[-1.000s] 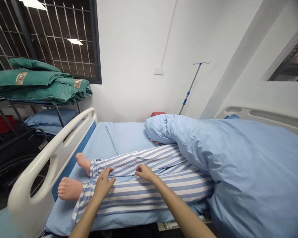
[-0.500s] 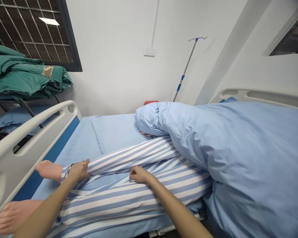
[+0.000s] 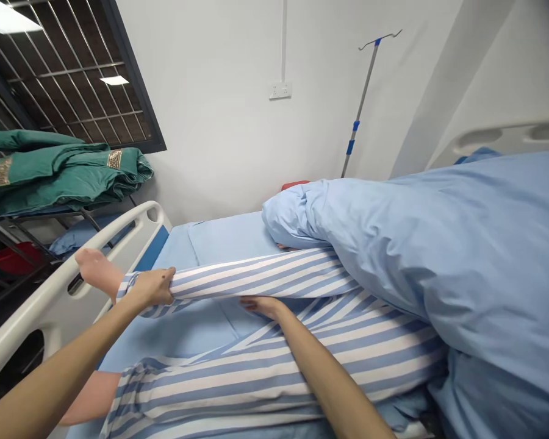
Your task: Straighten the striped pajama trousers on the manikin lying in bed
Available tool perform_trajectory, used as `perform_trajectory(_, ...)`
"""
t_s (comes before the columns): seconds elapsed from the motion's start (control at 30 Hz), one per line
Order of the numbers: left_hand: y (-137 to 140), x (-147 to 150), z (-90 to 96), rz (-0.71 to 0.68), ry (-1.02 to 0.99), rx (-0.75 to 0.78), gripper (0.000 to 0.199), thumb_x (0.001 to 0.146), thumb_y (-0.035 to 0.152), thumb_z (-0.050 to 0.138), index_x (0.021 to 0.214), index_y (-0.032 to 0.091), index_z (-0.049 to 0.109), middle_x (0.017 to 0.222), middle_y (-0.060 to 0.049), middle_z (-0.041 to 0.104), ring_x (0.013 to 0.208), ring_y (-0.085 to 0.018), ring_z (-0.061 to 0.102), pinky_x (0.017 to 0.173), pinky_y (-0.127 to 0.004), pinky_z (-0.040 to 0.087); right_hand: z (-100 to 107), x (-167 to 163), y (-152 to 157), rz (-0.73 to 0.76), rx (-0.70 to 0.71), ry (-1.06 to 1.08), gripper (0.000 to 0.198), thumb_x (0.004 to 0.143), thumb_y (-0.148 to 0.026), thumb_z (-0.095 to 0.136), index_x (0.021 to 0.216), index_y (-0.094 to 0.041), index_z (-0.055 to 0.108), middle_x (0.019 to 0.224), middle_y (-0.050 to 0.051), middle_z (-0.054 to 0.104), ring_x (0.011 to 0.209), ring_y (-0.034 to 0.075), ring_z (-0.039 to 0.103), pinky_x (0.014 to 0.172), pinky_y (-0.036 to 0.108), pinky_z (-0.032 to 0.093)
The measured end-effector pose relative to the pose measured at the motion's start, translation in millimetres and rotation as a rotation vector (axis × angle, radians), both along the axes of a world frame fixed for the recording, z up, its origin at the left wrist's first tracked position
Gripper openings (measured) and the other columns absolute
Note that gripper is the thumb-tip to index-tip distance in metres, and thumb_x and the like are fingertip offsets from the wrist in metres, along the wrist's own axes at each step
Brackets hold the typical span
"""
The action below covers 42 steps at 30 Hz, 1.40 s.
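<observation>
A figure in blue-and-white striped trousers lies on the bed, its upper part under a light blue quilt (image 3: 393,244). My left hand (image 3: 153,286) is wrapped round the far lower leg (image 3: 130,281) just above the ankle, holding it through the cloth. That leg is raised off the sheet, its bare foot (image 3: 96,268) up beside the footboard. My right hand (image 3: 263,306) is at the underside of the same leg (image 3: 251,274), near the knee, fingers stretched out and partly hidden beneath it. The near leg (image 3: 238,384) lies on the bed under my right forearm.
The white footboard (image 3: 132,222) stands at the left. Behind it, a rack carries folded green cloth (image 3: 73,171); a red basin (image 3: 18,257) sits lower down. An IV pole (image 3: 363,100) rises behind the bed, near a red object (image 3: 295,184) by the wall.
My left hand has lifted the far leg off the sheet, and its foot has risen. My right hand has uncurled and slid toward the underside of that leg. The view has shifted.
</observation>
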<state>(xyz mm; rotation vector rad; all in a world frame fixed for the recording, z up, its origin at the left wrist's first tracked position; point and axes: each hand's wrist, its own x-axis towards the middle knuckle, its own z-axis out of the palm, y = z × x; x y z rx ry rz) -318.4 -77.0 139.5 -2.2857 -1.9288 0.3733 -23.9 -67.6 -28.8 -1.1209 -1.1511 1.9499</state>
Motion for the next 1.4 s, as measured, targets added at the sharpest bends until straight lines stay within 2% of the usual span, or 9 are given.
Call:
perform_trajectory(0.17,-5,8,-50.4,0.187,-0.220,0.020,0.066,0.054,0.040,0.061,0.116,0.026,0.046,0.102,-0.009,0.063,0.088,-0.027,0.059,0.065,-0.030,0.042,20,10,7,-0.200,0.059,0.472,0.019,0.055,-0.026,0.072,0.069,-0.017,0.064,0.081,0.002,0.063,0.085,0.016,0.057,0.079,0.034,0.046)
perform_trajectory(0.27,-5,31,-87.5,0.277,-0.389,0.022,0.058,0.056,0.040,0.059,0.111,0.027,0.048,0.092,-0.004,0.065,0.079,-0.022,0.060,0.062,-0.027,0.041,35,19,6,-0.311,0.149,0.543,0.015,0.058,-0.026,0.072,0.060,-0.017,0.061,0.070,0.000,0.060,0.079,0.014,0.054,0.081,0.033,0.044)
perform_trajectory(0.37,-1,58,-105.7,0.295,-0.532,0.042,0.050,0.057,0.040,0.060,0.104,0.026,0.051,0.083,0.000,0.064,0.073,-0.017,0.058,0.060,-0.024,0.041,48,28,5,-0.336,0.230,0.529,0.015,0.061,-0.028,0.070,0.061,-0.017,0.060,0.065,-0.001,0.058,0.075,0.014,0.054,0.080,0.031,0.043)
perform_trajectory(0.6,21,115,-99.1,0.230,-0.739,0.132,0.051,0.056,0.043,0.064,0.101,0.024,0.053,0.085,0.003,0.063,0.075,-0.016,0.056,0.061,-0.023,0.039,67,41,1,-0.397,0.440,0.588,0.022,0.065,-0.025,0.061,0.087,-0.023,0.060,0.078,-0.002,0.062,0.091,0.017,0.055,0.085,0.033,0.042)
perform_trajectory(0.8,25,145,-125.0,0.310,-0.801,0.135,0.053,0.055,0.042,0.066,0.103,0.025,0.051,0.083,0.002,0.062,0.074,-0.016,0.056,0.059,-0.022,0.037,62,41,2,-0.445,0.470,0.545,0.032,0.067,-0.026,0.058,0.099,-0.025,0.057,0.087,0.000,0.064,0.100,0.018,0.053,0.086,0.035,0.043)
perform_trajectory(0.93,24,142,-138.3,0.310,-0.782,0.149,0.052,0.058,0.045,0.064,0.103,0.025,0.050,0.082,0.002,0.062,0.075,-0.016,0.057,0.058,-0.022,0.036,57,38,3,-0.448,0.459,0.505,0.032,0.067,-0.025,0.059,0.099,-0.025,0.057,0.087,-0.001,0.064,0.099,0.018,0.054,0.086,0.036,0.043)
perform_trajectory(1.13,23,140,-137.3,0.284,-0.786,0.134,0.048,0.059,0.046,0.063,0.100,0.025,0.051,0.083,0.001,0.062,0.076,-0.016,0.057,0.058,-0.022,0.036,56,39,4,-0.443,0.457,0.482,0.032,0.066,-0.027,0.059,0.098,-0.024,0.058,0.092,0.000,0.065,0.101,0.019,0.053,0.086,0.036,0.043)
perform_trajectory(1.27,17,132,-127.3,0.242,-0.747,0.127,0.049,0.059,0.044,0.063,0.103,0.025,0.050,0.084,0.000,0.063,0.076,-0.017,0.058,0.058,-0.023,0.037,50,36,2,-0.421,0.445,0.456,0.035,0.067,-0.029,0.059,0.102,-0.025,0.057,0.095,0.001,0.064,0.105,0.019,0.051,0.085,0.035,0.043)
perform_trajectory(1.4,8,101,-102.1,0.203,-0.606,0.138,0.048,0.059,0.045,0.061,0.102,0.026,0.052,0.087,-0.001,0.064,0.080,-0.020,0.059,0.062,-0.025,0.039,40,28,0,-0.325,0.405,0.342,0.039,0.064,-0.031,0.062,0.102,-0.025,0.056,0.099,0.003,0.062,0.106,0.020,0.050,0.084,0.033,0.044)
